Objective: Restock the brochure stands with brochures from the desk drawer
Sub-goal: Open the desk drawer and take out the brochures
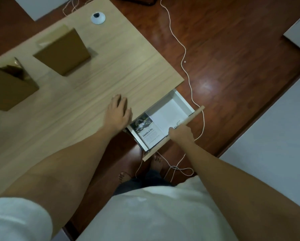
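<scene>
- right hand point(181, 133) is curled around the top edge of the drawer front point(185, 123), fingers closed on it
- drawer point(170, 112) is pulled out from under the desk's near right corner – white inside, mostly bare on its right side
- brochures point(148, 131) lie flat in the drawer's left end, top one dark with "Liceria & Co." printed on it
- left hand point(118, 113) rests palm down on the desk point(111, 66) right by the drawer, fingers spread, holding nothing
- further back on the desk – two brown cardboard stands point(63, 52), the left one point(8, 87) with something dark in it
- white cord point(184, 54) trails over the wooden floor past the desk
</scene>
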A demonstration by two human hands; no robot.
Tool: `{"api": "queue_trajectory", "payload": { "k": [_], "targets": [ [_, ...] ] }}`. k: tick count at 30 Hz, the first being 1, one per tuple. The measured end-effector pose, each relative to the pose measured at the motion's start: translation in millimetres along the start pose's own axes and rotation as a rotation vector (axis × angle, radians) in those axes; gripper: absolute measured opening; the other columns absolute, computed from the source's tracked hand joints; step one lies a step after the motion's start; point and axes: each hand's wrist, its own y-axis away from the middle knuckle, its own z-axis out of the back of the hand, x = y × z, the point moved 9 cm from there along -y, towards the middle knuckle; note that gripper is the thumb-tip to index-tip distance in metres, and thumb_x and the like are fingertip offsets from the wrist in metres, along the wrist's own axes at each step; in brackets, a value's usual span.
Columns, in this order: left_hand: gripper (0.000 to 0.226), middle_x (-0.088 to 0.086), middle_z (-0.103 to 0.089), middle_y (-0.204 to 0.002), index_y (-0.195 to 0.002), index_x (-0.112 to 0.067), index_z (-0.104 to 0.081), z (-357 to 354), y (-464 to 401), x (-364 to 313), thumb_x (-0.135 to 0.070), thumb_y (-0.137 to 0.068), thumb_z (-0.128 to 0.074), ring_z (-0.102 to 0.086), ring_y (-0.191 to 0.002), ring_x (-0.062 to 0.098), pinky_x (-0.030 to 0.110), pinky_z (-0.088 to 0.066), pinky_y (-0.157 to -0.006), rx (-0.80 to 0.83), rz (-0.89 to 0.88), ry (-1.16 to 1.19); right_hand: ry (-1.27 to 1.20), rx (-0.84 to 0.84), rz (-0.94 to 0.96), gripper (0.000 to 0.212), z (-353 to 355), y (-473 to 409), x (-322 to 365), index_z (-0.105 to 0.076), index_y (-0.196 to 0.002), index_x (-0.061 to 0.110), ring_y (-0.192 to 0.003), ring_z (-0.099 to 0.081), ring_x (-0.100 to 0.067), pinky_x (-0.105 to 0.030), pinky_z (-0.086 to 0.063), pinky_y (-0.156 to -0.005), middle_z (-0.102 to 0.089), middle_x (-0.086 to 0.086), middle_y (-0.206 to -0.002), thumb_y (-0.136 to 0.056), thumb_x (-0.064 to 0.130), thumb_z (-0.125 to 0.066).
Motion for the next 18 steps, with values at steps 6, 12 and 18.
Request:
{"api": "queue_trajectory", "payload": {
  "k": [6, 12, 18],
  "targets": [
    [0.026, 0.013, -0.061, -0.11, -0.113, -0.004, -0.068, 0, 52, -31, -0.02, -0.103, -0.05, -0.056, -0.1, 0.026, 0.04, -0.047, -0.088, -0.205, 0.083, 0.256, 0.032, 0.044, 0.228, 0.038, -6, -23, 61, -0.041, -0.066, 0.011, -0.071, -0.052, -0.026, -0.026, -0.035, -0.055, -0.047, -0.003, -0.069, -0.096, 0.031, -0.053],
    [0.027, 0.012, -0.067, -0.115, -0.126, -0.007, -0.062, -55, 71, -39, -0.02, -0.106, -0.049, -0.059, -0.086, 0.015, 0.025, -0.042, -0.073, 0.22, 0.38, 0.606, 0.134, 0.135, 0.333, 0.047, -46, -45, 80, -0.032, -0.057, 0.013, -0.053, -0.037, -0.014, -0.028, -0.034, -0.059, -0.037, -0.002, -0.058, -0.098, 0.021, -0.054],
    [0.03, 0.016, -0.061, -0.127, -0.129, -0.007, -0.059, -102, 68, -34, -0.018, -0.103, -0.049, -0.058, -0.098, 0.023, 0.03, -0.045, -0.078, 0.523, 0.653, 0.797, 0.435, 0.205, 0.44, 0.048, -81, -64, 80, -0.025, -0.056, 0.012, -0.054, -0.027, -0.018, -0.029, -0.029, -0.072, -0.028, -0.006, -0.059, -0.098, 0.015, -0.047]
  ]
}}
